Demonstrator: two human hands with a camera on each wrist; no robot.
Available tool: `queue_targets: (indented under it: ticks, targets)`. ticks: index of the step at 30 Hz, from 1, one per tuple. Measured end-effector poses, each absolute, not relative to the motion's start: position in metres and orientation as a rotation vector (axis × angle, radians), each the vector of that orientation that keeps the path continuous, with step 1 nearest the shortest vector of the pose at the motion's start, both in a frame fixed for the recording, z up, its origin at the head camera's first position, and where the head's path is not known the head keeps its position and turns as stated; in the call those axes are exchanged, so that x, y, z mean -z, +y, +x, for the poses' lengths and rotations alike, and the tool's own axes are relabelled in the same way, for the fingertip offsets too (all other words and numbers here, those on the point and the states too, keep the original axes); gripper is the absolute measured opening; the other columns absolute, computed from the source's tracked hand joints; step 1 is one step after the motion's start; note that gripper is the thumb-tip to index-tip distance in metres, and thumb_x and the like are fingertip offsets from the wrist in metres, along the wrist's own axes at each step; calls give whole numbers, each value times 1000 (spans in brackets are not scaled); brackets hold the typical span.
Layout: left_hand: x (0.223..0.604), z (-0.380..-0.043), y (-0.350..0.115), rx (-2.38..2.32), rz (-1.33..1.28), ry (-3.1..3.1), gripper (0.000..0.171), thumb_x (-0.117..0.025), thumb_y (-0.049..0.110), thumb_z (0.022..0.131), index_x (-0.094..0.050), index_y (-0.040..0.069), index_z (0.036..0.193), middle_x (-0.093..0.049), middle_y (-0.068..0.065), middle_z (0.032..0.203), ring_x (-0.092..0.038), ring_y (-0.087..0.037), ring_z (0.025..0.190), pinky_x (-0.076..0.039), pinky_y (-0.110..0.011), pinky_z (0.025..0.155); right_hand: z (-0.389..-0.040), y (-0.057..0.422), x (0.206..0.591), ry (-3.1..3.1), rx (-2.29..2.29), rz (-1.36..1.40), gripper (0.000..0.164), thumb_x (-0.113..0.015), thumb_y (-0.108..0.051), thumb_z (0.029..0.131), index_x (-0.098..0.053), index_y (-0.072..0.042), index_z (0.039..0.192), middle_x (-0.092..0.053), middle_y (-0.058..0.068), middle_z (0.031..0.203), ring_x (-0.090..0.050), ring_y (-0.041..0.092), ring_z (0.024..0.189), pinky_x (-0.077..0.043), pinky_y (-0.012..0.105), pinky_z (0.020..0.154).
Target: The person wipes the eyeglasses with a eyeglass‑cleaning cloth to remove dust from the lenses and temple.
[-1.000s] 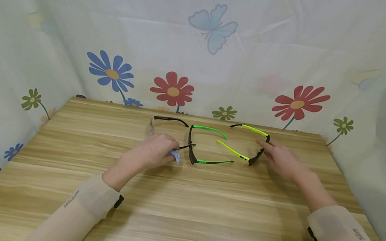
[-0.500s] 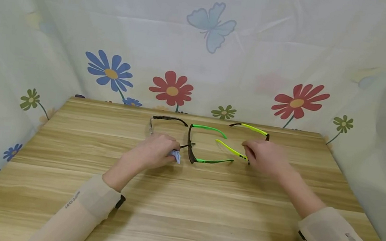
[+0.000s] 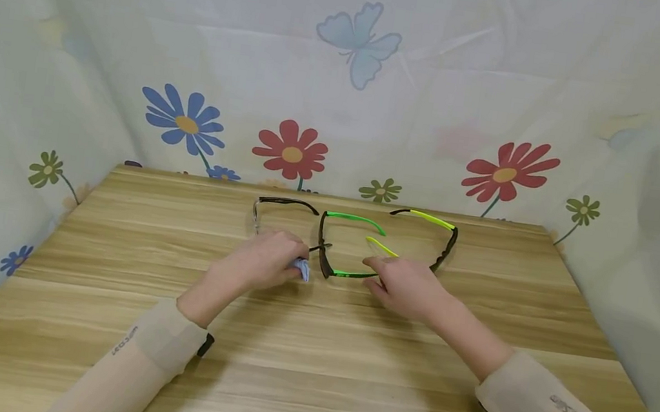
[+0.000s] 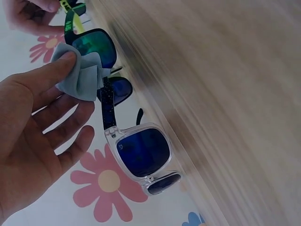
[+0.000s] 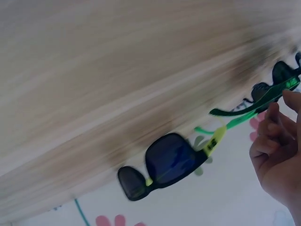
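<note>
Pale blue cloth [image 4: 80,75] is pinched in the left hand [image 4: 37,122] at the dark temple [image 4: 108,106] of the clear-framed sunglasses [image 4: 143,153]; the right hand [image 3: 407,287] is at the green sunglasses [image 4: 99,44], whether pinching I can't tell. Both pairs sit on the wooden table [image 3: 308,370].

Head view: right fingers [image 3: 376,264] partly hide lower green temple [image 3: 352,275]; sleeves [image 3: 128,360] cropped.

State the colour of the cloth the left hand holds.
The cloth in the left hand is pale blue; the left wrist view shows it best.
</note>
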State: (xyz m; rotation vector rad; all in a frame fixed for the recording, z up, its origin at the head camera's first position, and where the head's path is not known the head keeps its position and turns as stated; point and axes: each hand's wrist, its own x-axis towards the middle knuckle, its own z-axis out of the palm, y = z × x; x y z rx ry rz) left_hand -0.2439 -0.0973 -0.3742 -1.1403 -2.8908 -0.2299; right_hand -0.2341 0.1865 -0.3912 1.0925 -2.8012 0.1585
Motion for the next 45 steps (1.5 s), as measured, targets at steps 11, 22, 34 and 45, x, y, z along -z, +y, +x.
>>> queue_targets:
  ticks: [11,22,34,45]
  targets:
    - [377,-243,-89,213,-1181,-2854,12,-79,23,94,-71,13,95,-65,5,87,-58,-12,79,-50,-35,77,-231,156,397,-2812,-48,1069,26,-71,-26,99,-71,-6,116,-74,4,94,-71,24,80,-55,39,58]
    - [380,-242,-88,267,-1177,-2816,11,-78,20,95,-70,13,98,-67,2,93,-63,-16,88,-52,-38,81,-234,150,401,-2772,-23,994,26,-76,-23,95,-63,-13,75,-62,-1,67,-62,19,60,-48,37,50]
    - [373,-237,-88,369,-1134,-2819,14,-76,14,96,-72,7,107,-60,-3,99,-60,-15,86,-53,-32,75,-228,149,391,-2739,-56,922,29,-72,-21,99,-60,-10,75,-58,2,65,-62,22,60,-50,40,47]
    - [367,-236,-86,597,-1056,-2773,20,-78,5,92,-63,6,106,-67,-5,103,-67,-18,92,-56,-33,79,-225,156,375,-2703,-332,979,28,-68,-12,101,-56,-10,75,-46,-4,63,-45,12,56,-44,32,52]
